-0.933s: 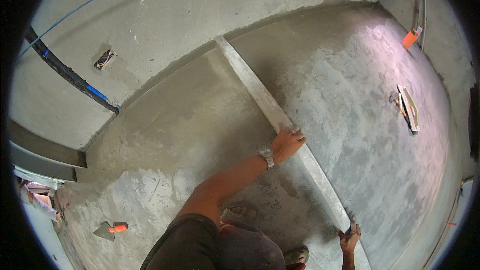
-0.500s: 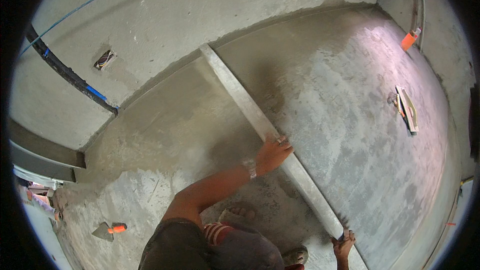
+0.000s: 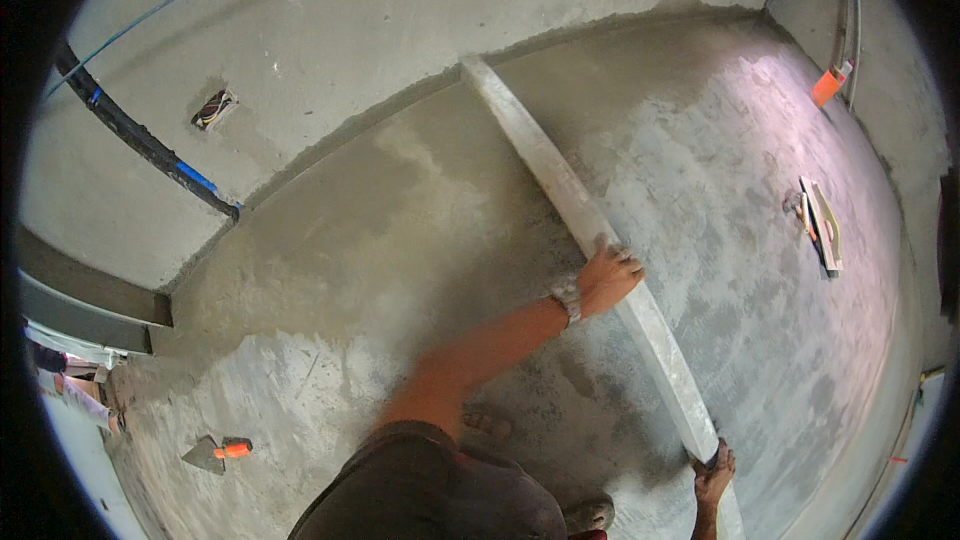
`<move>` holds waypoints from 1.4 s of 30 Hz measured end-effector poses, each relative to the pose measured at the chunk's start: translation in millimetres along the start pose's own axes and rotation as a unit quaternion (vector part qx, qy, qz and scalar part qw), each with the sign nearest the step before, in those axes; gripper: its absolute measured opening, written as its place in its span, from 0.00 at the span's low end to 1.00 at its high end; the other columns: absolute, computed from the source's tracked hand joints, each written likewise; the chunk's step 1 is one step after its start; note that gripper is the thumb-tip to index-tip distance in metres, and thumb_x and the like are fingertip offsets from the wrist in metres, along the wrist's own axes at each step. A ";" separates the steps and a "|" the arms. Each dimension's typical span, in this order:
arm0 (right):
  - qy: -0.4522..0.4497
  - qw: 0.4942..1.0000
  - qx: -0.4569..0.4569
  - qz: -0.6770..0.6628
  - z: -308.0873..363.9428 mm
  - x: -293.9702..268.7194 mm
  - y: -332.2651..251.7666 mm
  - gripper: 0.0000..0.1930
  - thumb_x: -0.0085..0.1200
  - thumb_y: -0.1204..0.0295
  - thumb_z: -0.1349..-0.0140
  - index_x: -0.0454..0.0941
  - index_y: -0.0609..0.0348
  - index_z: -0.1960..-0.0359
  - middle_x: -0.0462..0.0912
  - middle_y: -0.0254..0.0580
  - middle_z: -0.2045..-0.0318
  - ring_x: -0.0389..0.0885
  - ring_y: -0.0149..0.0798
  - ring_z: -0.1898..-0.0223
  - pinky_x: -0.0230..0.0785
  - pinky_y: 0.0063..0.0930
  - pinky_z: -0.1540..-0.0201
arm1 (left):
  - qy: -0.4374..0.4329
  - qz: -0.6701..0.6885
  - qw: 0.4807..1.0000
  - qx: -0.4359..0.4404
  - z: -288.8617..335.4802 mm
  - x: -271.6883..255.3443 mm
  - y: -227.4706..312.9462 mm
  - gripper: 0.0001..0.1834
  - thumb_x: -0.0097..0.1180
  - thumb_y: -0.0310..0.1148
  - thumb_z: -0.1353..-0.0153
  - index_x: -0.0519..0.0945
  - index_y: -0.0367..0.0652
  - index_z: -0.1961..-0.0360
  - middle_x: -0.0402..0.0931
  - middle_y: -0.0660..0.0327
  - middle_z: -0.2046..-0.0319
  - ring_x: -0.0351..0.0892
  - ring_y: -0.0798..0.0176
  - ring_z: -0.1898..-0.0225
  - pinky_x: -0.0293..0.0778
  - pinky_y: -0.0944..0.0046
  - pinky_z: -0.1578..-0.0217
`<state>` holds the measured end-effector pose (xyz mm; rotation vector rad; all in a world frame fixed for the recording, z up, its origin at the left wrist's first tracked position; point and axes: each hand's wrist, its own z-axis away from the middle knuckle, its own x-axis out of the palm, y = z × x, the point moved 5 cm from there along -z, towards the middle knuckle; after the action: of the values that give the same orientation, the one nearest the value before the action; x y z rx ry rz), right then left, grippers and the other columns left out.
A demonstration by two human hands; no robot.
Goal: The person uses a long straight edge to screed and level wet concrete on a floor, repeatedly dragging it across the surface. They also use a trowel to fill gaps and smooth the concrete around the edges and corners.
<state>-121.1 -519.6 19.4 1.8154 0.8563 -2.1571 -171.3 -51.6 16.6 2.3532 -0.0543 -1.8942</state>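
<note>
Uneven pressure could tilt the aluminium-looking straightedge [image 3: 545, 160], lying from twelve to five o'clock, and gouge the damp-looking cement floor [image 3: 400, 230]; overreach could scrape the rough wall [image 3: 400, 0]. The left hand [image 3: 612, 278] grips its middle, the right hand [image 3: 713, 476] its near part. The bar is long, flat-faced, grey-smeared; the floor, blotchy.

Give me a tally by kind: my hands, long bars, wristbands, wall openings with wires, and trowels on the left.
Left hand and right hand: 2
Long bar: 1
Wristband: 1
Wall opening with wires: 1
Trowel: 1
Total: 6
</note>
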 end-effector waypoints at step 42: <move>-0.043 0.998 -0.016 -0.032 0.3 21.9 -1.3 0.40 0.67 0.55 0.60 0.68 0.65 0.45 0.73 0.61 0.63 0.70 0.65 0.58 0.60 0.53 0.52 | 0.000 0.016 0.998 -0.063 32.8 21.7 -16.6 0.17 0.51 0.35 0.39 0.78 0.53 0.49 0.74 0.69 0.46 0.66 0.62 0.38 0.54 0.25 0.41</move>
<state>-127.0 -514.1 -0.9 1.6889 0.9358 -2.2294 -199.4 -39.8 -13.3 2.2558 0.0261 -1.8265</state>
